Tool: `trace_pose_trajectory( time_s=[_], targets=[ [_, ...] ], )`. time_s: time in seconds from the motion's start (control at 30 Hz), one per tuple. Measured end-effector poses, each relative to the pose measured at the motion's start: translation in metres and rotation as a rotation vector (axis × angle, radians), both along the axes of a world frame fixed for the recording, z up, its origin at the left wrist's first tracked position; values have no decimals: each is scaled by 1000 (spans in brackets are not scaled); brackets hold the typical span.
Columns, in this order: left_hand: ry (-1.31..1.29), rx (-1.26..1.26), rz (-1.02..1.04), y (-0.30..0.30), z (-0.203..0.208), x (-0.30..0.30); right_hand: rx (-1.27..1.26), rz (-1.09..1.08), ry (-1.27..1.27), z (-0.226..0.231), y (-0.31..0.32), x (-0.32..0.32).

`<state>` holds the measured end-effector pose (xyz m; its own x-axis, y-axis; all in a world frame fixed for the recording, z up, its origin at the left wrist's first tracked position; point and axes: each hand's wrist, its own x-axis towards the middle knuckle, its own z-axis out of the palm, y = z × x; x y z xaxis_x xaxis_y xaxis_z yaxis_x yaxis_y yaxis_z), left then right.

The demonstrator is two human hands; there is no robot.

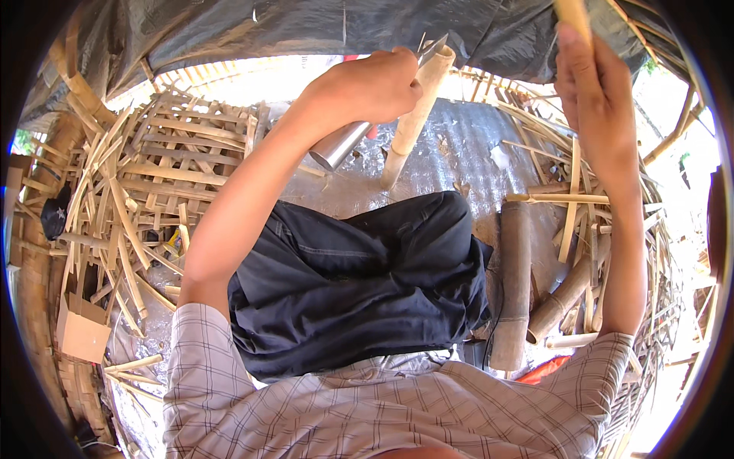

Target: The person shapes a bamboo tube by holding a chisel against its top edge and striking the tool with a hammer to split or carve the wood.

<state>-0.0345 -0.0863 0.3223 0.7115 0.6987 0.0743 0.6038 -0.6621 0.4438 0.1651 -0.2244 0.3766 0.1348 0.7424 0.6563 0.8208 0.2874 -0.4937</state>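
In front of my crossed legs a pale bamboo piece (413, 126) stands tilted, its lower end on the metal sheet. My left hand (375, 86) is closed around a knife with a tubular steel handle (339, 145). The knife's blade (433, 48) lies at the top end of the bamboo; how deep it sits there I cannot tell. Raised high at the upper right, my right hand (596, 99) is wrapped around a wooden stick (573, 19). The stick is slightly blurred, and its far end leaves the picture.
The shiny metal sheet (482, 141) covers the floor ahead. At left lie a bamboo lattice (187, 145), loose strips and a cardboard box (84, 329). Right of my legs is a thick bamboo length (511, 283), with more split strips beyond. A dark plastic sheet (252, 34) hangs ahead.
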Motion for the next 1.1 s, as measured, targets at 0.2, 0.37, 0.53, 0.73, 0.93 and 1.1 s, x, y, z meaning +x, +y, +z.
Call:
trace_pose_trajectory(
  time_s=[0.2,0.37,0.53,0.73,0.93,1.1],
  targets=[
    [31,41,-13,-8,2,11,-127,-133,-332,-67,4,45],
    [48,79,-46,-12,-5,17,-269,-186,-229,-42,-25,16],
    [40,53,-29,-8,-1,17,-44,-167,142,-42,-18,7],
    [66,51,-100,-10,-2,29,-291,-136,-330,-84,-17,41],
    [30,5,-27,-2,-3,26,-131,-113,178,-37,-18,18],
    [48,3,-18,2,2,28,-52,-148,-237,-81,-1,57]
  ],
)
